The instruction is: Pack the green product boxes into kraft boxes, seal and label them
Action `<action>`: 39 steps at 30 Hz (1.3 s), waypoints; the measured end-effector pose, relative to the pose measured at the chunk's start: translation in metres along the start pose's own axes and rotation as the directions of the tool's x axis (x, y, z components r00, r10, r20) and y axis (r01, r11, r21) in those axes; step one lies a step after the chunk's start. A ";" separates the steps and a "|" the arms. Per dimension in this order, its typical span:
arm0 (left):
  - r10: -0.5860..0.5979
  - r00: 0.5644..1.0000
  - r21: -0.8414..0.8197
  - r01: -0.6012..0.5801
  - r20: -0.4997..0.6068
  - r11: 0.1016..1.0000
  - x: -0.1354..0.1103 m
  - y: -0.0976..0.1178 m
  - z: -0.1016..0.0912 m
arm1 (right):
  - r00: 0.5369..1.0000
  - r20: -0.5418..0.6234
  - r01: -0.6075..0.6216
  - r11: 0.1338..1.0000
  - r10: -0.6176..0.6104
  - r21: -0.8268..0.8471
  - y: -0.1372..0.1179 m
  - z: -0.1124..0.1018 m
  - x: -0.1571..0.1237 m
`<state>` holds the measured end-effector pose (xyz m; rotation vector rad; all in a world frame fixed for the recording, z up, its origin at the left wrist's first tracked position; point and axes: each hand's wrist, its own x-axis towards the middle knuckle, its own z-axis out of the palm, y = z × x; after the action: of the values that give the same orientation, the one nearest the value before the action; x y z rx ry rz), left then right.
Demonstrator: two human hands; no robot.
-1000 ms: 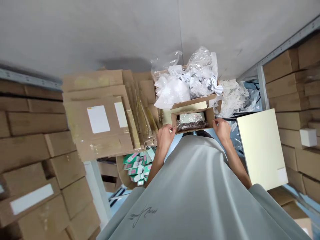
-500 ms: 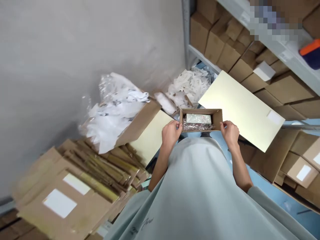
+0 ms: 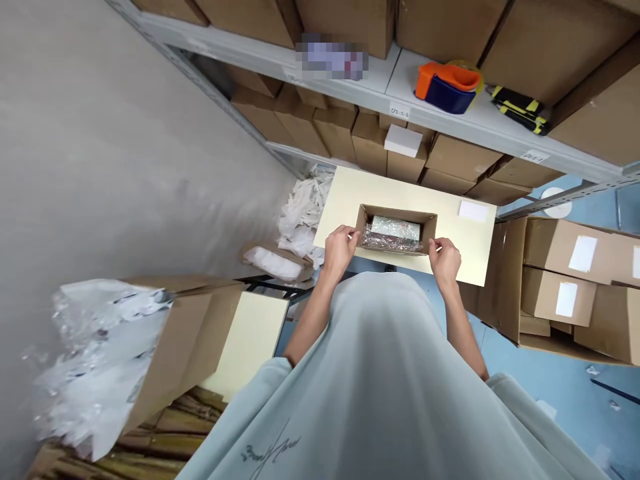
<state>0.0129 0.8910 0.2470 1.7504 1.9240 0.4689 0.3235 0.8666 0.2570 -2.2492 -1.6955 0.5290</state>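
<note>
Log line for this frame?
left hand: holds open carton, left end | right hand: holds right end | inside: plastic-wrapped item | behind: cream board

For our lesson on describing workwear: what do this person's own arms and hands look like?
Both the left hand and right hand are bare: no gloves, and no ring or watch shows. The forearms are uncovered; pale grey-green sleeves end near the elbows. The same garment carries a dark handwritten-style marking on its front.

both forearms extended, left hand point(image 3: 341, 248) and right hand point(image 3: 444, 261) gripping.
</note>
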 end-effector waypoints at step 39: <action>0.245 0.968 -0.060 -0.242 0.050 0.969 0.080 0.007 0.083 | 0.991 0.131 -0.028 0.999 0.024 0.025 0.028 0.040 0.051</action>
<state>0.0615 0.9647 0.1733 1.9530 1.6500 0.5450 0.3426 0.9075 0.2031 -2.2654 -1.7109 0.7148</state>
